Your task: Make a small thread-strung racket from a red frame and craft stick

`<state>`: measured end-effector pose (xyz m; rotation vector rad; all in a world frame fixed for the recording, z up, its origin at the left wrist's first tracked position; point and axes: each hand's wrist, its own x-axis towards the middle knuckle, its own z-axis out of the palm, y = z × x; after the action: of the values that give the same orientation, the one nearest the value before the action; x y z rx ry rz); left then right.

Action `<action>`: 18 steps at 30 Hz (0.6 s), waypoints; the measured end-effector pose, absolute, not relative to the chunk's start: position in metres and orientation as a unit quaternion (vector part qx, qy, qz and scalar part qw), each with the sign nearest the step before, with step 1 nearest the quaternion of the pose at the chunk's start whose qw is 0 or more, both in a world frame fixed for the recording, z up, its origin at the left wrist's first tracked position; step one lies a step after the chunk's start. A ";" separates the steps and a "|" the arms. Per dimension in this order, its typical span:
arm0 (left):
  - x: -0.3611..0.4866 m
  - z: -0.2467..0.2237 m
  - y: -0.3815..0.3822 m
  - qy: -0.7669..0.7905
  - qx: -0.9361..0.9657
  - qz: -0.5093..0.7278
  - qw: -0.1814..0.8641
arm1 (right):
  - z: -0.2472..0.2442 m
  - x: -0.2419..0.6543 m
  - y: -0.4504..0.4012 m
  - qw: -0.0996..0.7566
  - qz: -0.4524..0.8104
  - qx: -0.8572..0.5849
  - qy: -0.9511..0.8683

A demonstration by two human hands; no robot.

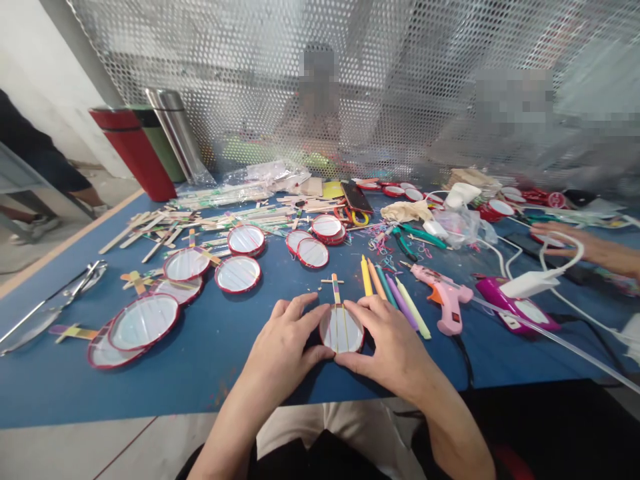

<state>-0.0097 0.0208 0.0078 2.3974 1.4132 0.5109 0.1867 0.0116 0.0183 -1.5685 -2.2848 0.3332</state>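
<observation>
A small craft banjo (341, 330), a white disc with a red rim and yellowish bands across its face, lies on the blue table in front of me. Its neck is a colored craft stick (335, 291) with a short crosspiece, pointing away from me. On the left rim, my left hand (287, 333) grips with thumb and fingers. My right hand (393, 337) clasps the opposite rim, its thumb near the bottom edge. Just beyond that hand lie several colored markers (393, 287) and a pink glue gun (445, 293).
More red-rimmed discs (145, 321) sit at left, some with stick necks. Behind them are loose craft sticks (150, 227), a red bottle (135, 150) and a steel bottle (177, 133). Pliers (405, 243), white cables (500, 257) and another person's hand (583, 247) are at right.
</observation>
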 end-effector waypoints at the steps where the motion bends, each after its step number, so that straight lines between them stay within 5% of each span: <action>1: -0.010 0.007 0.021 0.491 0.838 0.181 0.154 | 0.018 0.187 0.011 0.175 0.118 -0.553 -0.806; 18: -0.012 0.002 0.020 0.480 0.841 0.202 0.144 | 0.002 0.199 0.007 0.217 0.110 -0.535 -0.809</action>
<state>-0.0120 0.0199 0.0019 2.4256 1.3847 0.5836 0.1986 0.0073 0.0017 -1.4822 -2.2405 0.3055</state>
